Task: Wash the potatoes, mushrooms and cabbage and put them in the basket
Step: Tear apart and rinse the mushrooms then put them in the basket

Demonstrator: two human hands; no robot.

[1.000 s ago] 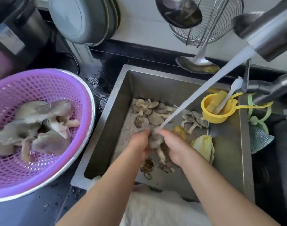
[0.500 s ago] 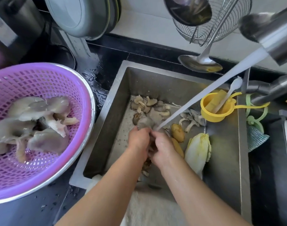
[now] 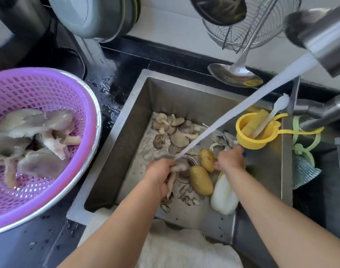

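My left hand [image 3: 158, 176] grips a pale oyster mushroom [image 3: 177, 169] under the running water [image 3: 242, 108] above the sink drain. My right hand [image 3: 230, 158] is off to the right, over loose mushroom pieces [image 3: 226, 139] beside the yellow strainer; its fingers are hidden. Two potatoes [image 3: 207, 160] [image 3: 201, 180] and a piece of cabbage [image 3: 224, 198] lie on the sink floor between my arms. More mushrooms [image 3: 175, 128] are piled at the back of the sink. The purple basket [image 3: 49, 88] on the left counter holds several washed mushrooms [image 3: 30, 136].
The steel sink [image 3: 126, 105] has a wet black counter around it. The tap [image 3: 323, 35] juts in from the upper right. A yellow strainer [image 3: 250, 141] hangs on the right rim. A ladle [image 3: 234, 74] hangs at the back. A white cloth [image 3: 184, 248] covers the front edge.
Both hands rubbed one mushroom together under the stream. Now my right hand has let go and moved right toward the loose pieces, while my left hand keeps the mushroom.
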